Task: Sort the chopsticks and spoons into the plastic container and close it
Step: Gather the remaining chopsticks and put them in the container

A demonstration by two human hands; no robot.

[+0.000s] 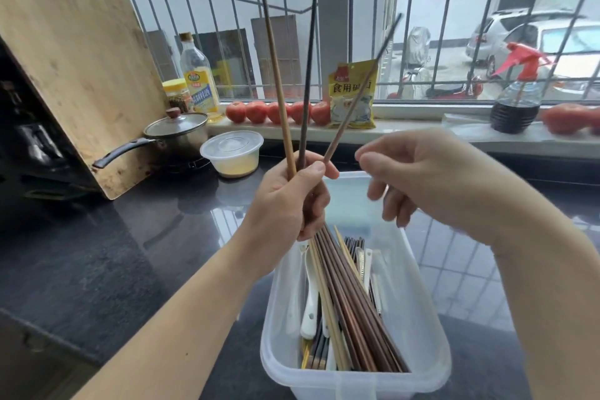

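Sorting step in hand. Left hand (pixel 289 195) grips three chopsticks (pixel 303 101) fanned upright above plastic container (pixel 418 328). Right hand (pixel 431 182) loosely curled, apparently empty; blurred. Spoons (pixel 310 302) inside container. Next: align trio, lay with bundle. Lid unseen.

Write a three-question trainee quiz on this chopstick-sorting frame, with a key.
1. How many chopsticks stand fanned upward in the left hand?
2. True or false: the right hand grips a white spoon.
3. Where does the plastic container sit? A) on the windowsill B) on the dark countertop C) on the cutting board

Key: 1. Three. 2. False; it holds nothing, fingers loosely curled, and the spoons lie in the container. 3. B.
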